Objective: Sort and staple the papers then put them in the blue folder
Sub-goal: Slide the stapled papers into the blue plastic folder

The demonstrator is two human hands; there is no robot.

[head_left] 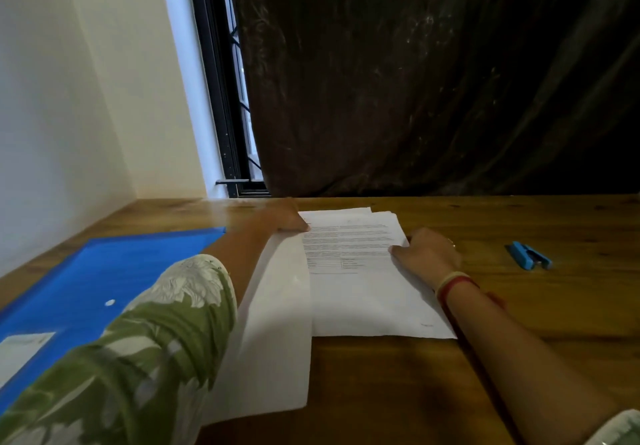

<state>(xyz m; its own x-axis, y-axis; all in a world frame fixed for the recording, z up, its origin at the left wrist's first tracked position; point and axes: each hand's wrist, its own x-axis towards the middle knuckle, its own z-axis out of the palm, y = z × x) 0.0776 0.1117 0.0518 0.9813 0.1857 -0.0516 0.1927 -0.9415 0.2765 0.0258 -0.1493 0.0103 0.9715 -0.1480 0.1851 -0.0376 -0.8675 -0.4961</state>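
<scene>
A stack of white printed papers (360, 292) lies on the wooden table in the middle. My left hand (284, 219) pinches the top corner of one sheet (277, 340) and holds it lifted and turned over to the left of the stack. My right hand (427, 250) rests on the stack's right edge, fingertips pressing the top page. The blue folder (90, 282) lies flat to the left, partly under my left sleeve. A blue stapler (528, 255) lies on the table to the right, apart from both hands.
The wooden table (519, 306) runs to a white wall on the left and a dark curtain (433, 81) behind. A window frame (228, 98) shows beside the curtain.
</scene>
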